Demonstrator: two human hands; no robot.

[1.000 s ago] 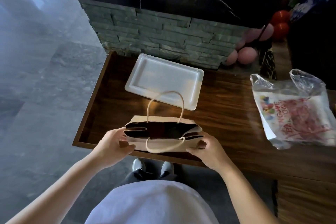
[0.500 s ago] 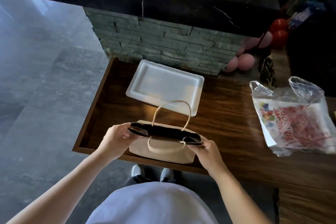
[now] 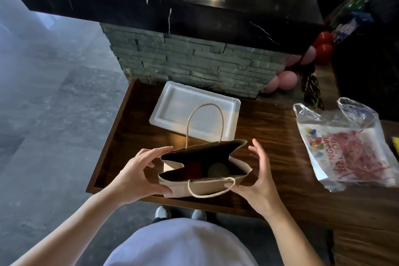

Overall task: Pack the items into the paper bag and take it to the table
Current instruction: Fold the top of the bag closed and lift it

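Head view, looking straight down: a pale shirt front fills the bottom edge, two shoe tips (image 3: 181, 213) poke out below it on the grey floor (image 3: 43, 136). Both forearms reach up to the paper bag (image 3: 200, 185), which stands upright at the near edge of the dark wooden table (image 3: 269, 157), mouth wide open with the side gussets folded inward. The left hand (image 3: 138, 177) cups the bag's left end, thumb pressed on the front panel low down, fingers curled loosely over the top corner. The right hand (image 3: 258, 179) is at the right end, thumb and a fingertip pinching the front rim right where the near handle (image 3: 210, 190) is knotted, while the other fingers are spread wide and held clear of the paper. That near handle droops down over the front; the far handle (image 3: 205, 123) stands up in a tall loop. Inside the bag, in shadow, sit a dark red shape (image 3: 192, 168) and a round pale one (image 3: 218, 170); what they are, can't tell. Just behind the bag lies a white foam tray (image 3: 172, 112), flat on the wood. Off to the right, well apart, a clear plastic bag (image 3: 343, 142) with red print lies on the table. Farther back, a stone-faced counter (image 3: 183, 60), with pink and red balloons (image 3: 302, 65) at its right corner.
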